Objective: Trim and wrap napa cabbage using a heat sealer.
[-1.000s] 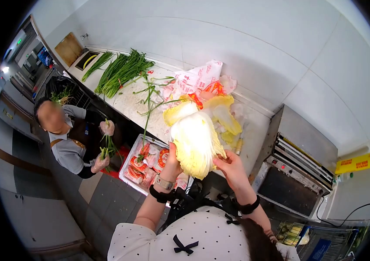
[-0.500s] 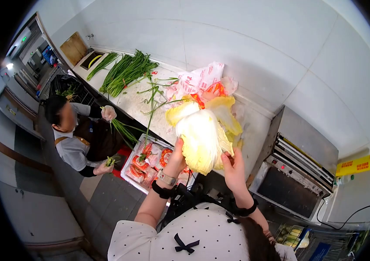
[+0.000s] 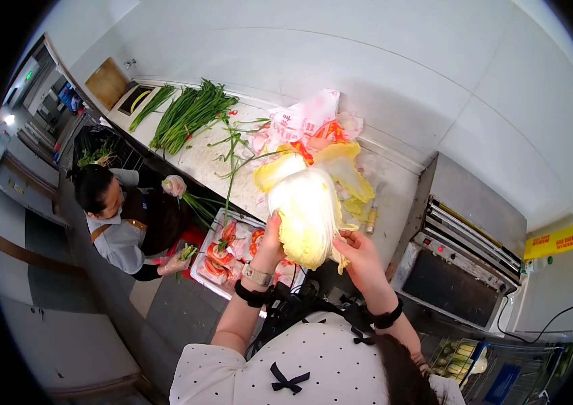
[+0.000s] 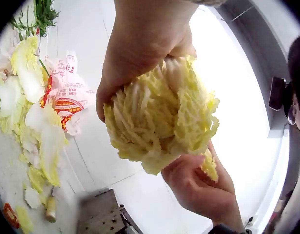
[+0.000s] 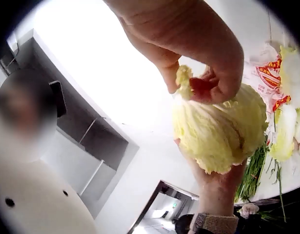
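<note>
The napa cabbage [image 3: 305, 219] lies between the two hands, held up at the near edge of the counter [image 3: 394, 202], its long axis running from the white base, on the counter side, to the yellow leafy end, facing the person [image 3: 246, 371]. The left hand [image 3: 273, 239] grips its left flank; the right hand [image 3: 362, 260], at its right near the leafy end, pinches a leaf edge [image 5: 185, 82].

Right hand [image 5: 193, 46] pinching leaf [image 5: 184, 83] of cabbage [image 5: 215, 134]; left hand [image 5: 212, 183] gripping cabbage; green stalks [image 5: 253, 170], printed bag [image 5: 268, 76] beyond.
</note>
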Tool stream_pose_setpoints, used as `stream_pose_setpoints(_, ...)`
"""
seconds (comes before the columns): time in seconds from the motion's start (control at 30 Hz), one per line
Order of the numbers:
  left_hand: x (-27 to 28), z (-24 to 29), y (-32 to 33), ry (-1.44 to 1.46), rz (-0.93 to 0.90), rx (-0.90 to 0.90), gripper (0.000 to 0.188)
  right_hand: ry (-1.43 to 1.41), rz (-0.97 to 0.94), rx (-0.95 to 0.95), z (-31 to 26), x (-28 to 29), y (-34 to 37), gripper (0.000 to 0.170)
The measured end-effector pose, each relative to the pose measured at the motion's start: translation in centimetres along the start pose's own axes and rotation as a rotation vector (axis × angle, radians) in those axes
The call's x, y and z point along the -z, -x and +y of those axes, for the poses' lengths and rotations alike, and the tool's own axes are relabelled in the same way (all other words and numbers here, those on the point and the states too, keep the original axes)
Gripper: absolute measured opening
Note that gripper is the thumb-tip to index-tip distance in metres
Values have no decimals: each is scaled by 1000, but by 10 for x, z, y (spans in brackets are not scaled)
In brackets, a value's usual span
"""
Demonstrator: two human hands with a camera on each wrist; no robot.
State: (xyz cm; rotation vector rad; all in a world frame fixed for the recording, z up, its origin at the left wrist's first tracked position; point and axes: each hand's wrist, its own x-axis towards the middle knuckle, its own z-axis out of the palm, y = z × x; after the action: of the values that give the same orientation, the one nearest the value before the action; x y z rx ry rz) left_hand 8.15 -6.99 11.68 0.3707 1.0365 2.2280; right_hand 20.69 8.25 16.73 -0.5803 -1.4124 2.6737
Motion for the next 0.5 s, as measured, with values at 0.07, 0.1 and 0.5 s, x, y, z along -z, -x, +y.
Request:
stream_pose_setpoints(0.07,-5,1,-1,-2,39,-10,76,46,56,82,6,-2,-2,35)
stream_pose_setpoints(0.1,-6,1,-1,-3,58,-15,77,49,68,84,6,-2,-2,35)
stream_pose_setpoints(0.5,19,-20,-9,-53,40,-73,69,21,136,158,12,2,-7,31)
